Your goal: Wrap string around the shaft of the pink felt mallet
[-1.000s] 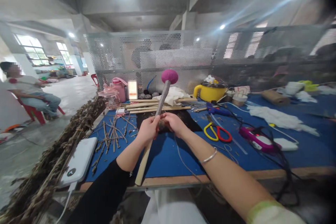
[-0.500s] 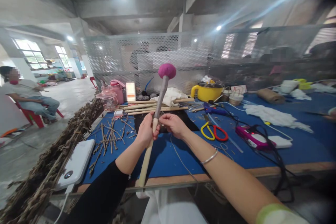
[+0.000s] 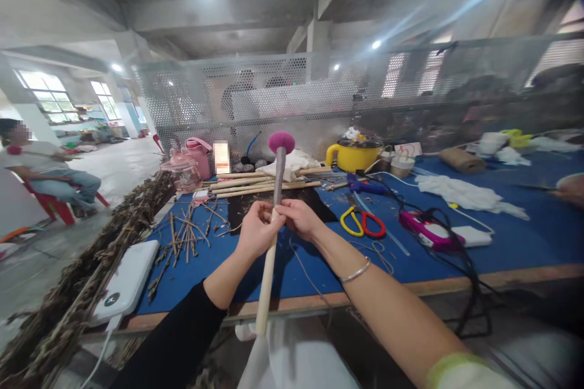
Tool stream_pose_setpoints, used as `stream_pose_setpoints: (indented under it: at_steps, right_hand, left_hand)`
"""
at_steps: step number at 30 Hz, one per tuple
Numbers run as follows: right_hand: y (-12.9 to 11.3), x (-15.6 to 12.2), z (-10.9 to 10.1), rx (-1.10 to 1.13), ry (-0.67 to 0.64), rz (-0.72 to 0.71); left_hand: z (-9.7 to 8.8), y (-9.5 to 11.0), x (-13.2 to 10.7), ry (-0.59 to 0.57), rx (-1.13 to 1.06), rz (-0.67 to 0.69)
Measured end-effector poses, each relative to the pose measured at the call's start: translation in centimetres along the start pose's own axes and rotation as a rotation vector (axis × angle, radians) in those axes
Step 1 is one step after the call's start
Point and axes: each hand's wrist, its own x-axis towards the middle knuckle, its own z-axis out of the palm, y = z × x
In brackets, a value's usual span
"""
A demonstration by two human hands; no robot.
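I hold a long wooden stick (image 3: 266, 282) nearly upright over the near edge of the blue table (image 3: 511, 252). Its upper part is wrapped in grey and it ends in a magenta ball (image 3: 281, 141). My left hand (image 3: 257, 232) is closed around the stick at the lower end of the grey wrap. My right hand (image 3: 298, 217) pinches the stick from the right at the same height. A thin cord (image 3: 306, 273) trails from my hands down over the table edge.
Yellow-and-red scissors (image 3: 359, 223), a pink tool with black cable (image 3: 426, 228), white cloth (image 3: 460, 193), a yellow pot (image 3: 353, 154), loose wooden sticks (image 3: 260, 183) and twigs (image 3: 185, 234) lie on the table. A white device (image 3: 126, 279) sits at left. A seated person (image 3: 43, 173) is far left.
The stick has swung more upright and slightly right, its ball lower in view. Both hands kept hold and shifted a little right and down.
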Motion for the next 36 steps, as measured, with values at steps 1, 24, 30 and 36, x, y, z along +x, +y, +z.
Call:
stream_pose_setpoints:
  at_steps: [1, 24, 30, 36]
  right_hand:
    - [-0.1, 0.0, -0.1, -0.013, 0.031, 0.000]
    - [1.0, 3.2, -3.2, -0.102, 0.028, 0.270]
    - [0.4, 2.0, -2.6, 0.052, -0.067, 0.334]
    - [0.7, 1.5, -4.1, 0.215, -0.206, 0.488]
  left_hand:
    - [-0.1, -0.2, 0.1, 0.006, 0.045, 0.014]
    - [0.1, -1.4, 3.9, -0.344, -0.025, -0.478]
    - [-0.1, -0.5, 2.7, -0.284, -0.152, -0.503]
    - [0.3, -0.8, 2.1, -0.365, -0.435, -0.663]
